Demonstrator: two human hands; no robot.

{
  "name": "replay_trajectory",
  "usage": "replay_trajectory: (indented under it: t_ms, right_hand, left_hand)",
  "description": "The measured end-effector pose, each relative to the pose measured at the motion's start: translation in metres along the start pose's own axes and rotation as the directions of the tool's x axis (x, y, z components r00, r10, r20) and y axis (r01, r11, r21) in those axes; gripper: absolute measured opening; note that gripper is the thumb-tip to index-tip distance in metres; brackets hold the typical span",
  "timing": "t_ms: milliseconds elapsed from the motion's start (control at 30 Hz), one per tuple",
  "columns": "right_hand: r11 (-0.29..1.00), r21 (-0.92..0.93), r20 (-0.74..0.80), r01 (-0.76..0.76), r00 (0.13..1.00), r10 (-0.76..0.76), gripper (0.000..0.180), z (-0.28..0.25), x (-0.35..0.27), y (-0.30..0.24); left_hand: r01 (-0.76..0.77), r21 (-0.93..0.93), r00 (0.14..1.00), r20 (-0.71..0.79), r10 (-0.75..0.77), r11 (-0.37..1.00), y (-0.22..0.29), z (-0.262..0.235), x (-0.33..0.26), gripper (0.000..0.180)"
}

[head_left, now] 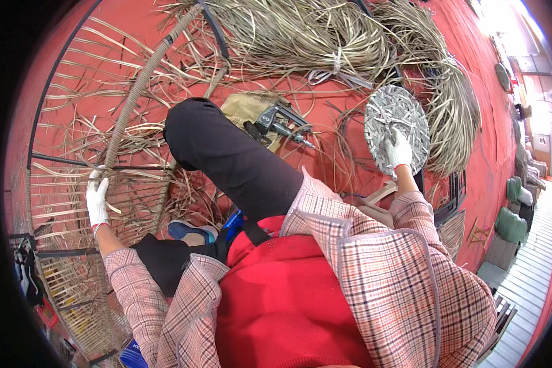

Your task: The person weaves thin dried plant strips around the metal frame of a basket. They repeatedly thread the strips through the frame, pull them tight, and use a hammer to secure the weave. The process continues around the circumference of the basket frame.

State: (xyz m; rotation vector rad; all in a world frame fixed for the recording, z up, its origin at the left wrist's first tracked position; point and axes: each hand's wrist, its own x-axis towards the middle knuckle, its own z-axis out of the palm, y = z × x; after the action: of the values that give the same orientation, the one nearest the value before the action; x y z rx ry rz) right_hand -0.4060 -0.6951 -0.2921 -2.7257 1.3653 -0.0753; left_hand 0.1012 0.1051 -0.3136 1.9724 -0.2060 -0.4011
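My left hand point(97, 201), in a white glove, is at a curved frame bar point(130, 98) wrapped in tan strips. Its fingers close around the bar's lower part, beside a dark crossbar. Thin strips stretch across the large woven frame point(33, 129) around that hand. At the right my right hand point(400, 150), also gloved in white, rests on a round grey-and-white mottled disc point(412, 113) that looks woven. Its fingers are bent together against the surface; whether something small is between them is hidden.
A power drill point(282, 124) lies on a brown paper sack point(239, 109) beyond my bent knee. Large bundles of dried strips point(306, 37) lie at the far side on the red floor covering point(494, 116). Loose strips are scattered by the frame. Green-wrapped stacks point(510, 226) stand far right.
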Motion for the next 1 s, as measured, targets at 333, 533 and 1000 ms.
replay_trajectory:
  t_ms: [333,533,1000]
  right_hand:
    - [0.956,-0.291,-0.071,-0.022,0.997,0.001,0.061,0.006,0.018,-0.022]
    - [0.888,-0.038,-0.262,0.458,0.853,-0.451,0.037,0.002,0.021,-0.104]
    - [0.94,0.236,0.613,-0.248,0.788,0.053,0.022,0.193,-0.051,-0.094]
  left_hand:
    - [0.078,0.033,0.995,-0.062,-0.076,0.996,0.005,-0.001,0.001,0.046]
    - [0.104,0.075,0.992,-0.078,-0.098,0.992,0.015,0.001,0.001,0.049]
    - [0.169,0.142,0.966,-0.218,-0.136,0.975,0.05,0.029,-0.011,0.046]
